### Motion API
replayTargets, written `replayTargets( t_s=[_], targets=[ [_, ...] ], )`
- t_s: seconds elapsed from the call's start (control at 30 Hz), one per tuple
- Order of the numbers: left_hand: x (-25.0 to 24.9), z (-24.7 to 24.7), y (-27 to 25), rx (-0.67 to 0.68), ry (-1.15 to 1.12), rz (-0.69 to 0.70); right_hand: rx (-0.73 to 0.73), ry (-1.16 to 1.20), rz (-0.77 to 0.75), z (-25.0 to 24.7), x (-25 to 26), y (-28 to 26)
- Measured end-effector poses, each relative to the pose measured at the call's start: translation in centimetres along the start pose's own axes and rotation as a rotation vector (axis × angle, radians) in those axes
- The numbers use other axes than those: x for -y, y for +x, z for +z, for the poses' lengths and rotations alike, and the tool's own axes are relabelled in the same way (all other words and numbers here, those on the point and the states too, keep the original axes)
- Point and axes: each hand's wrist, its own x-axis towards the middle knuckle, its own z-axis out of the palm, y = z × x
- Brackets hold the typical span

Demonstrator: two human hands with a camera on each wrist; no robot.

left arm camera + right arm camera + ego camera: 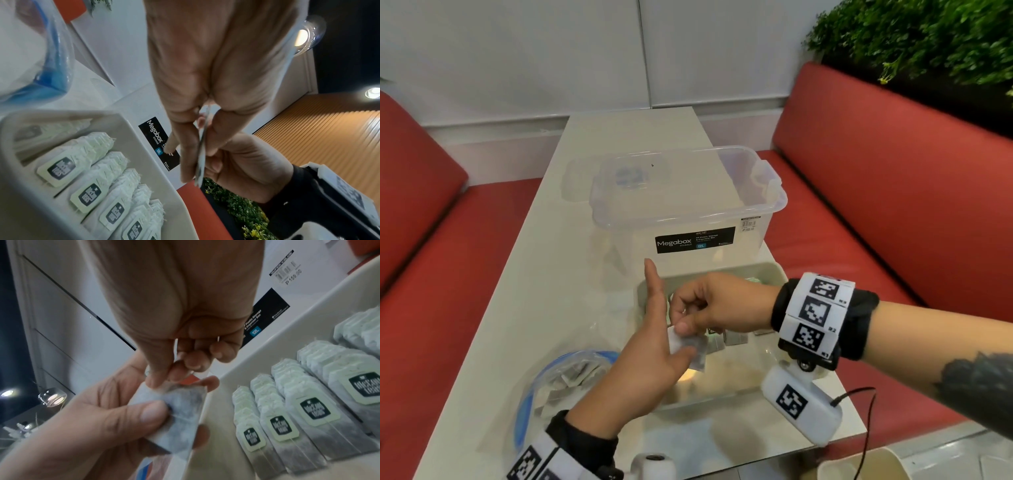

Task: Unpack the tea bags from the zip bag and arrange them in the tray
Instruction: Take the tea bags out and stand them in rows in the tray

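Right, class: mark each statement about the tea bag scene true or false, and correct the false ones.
1. Both hands hold one tea bag. True: left hand, right hand.
2. The tray holds no tea bags. False: rows of tagged bags lie in it.
3. The clear box stands beyond the tray. True.
4. The zip bag lies to the right of the tray. False: it lies to the left.
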Motion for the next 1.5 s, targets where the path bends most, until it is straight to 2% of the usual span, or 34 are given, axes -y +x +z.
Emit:
replayTargets(
  t_s=[0.07,0.17,0.27,0.4,0.57,0.63,0.8,0.93,1.03,1.17,1.27,1.4,1.5],
  targets=[
    [0.3,-0.3,0.2,0.011,-0.157,0.044,0.021,0.032,-0.034,-0.9,0.3,-0.3],
    [0.3,-0.7,0.3,0.094,-0.497,0.007,0.054,0.053,-0.066,-2.4,0.7,-1.0],
    [0.4,-0.8,0.4,0.182,-0.611,-0.003,0.087,0.078,-0.09,-3.4,0.8,-1.7],
    [0.1,0.1,0.6,0.106,-0.614,-0.013,0.071,0.115,-0.079,-3.6,0.6,-2.1],
    [0.1,1.0,1.2,-0.119,-0.659,-0.016,-0.16,0.088,0.028,-3.5,0.6,-2.4],
    [0.2,1.2,1.4,-0.163,-0.637,-0.031,-0.183,-0.022,0.059,-3.5,0.7,-2.5],
    [-0.2,1.8,1.6,-0.141,-0.567,-0.033,-0.228,-0.284,0.039,-3.7,0.9,-2.5],
    [-0.4,2.0,2.1,-0.216,-0.218,0.05,-0.219,-0.442,0.025,-4.2,1.2,-2.7],
    [-0.8,2.4,2.5,-0.267,-0.075,0.119,-0.195,-0.465,0.04,-4.3,1.0,-3.0],
    [-0.4,3.2,3.0,-0.246,-0.062,0.086,-0.149,-0.523,0.084,-5.1,0.2,-3.2],
    [0.7,3.4,2.9,-0.249,0.002,0.076,-0.099,-0.621,0.172,-6.1,-1.0,-3.2],
    [2.0,3.4,1.9,-0.26,0.07,0.107,0.025,-0.783,0.336,-6.7,-3.5,-2.4],
    [2.8,3.6,1.1,-0.255,0.132,0.144,0.151,-0.9,0.394,-6.7,-5.2,-1.4]
  ],
)
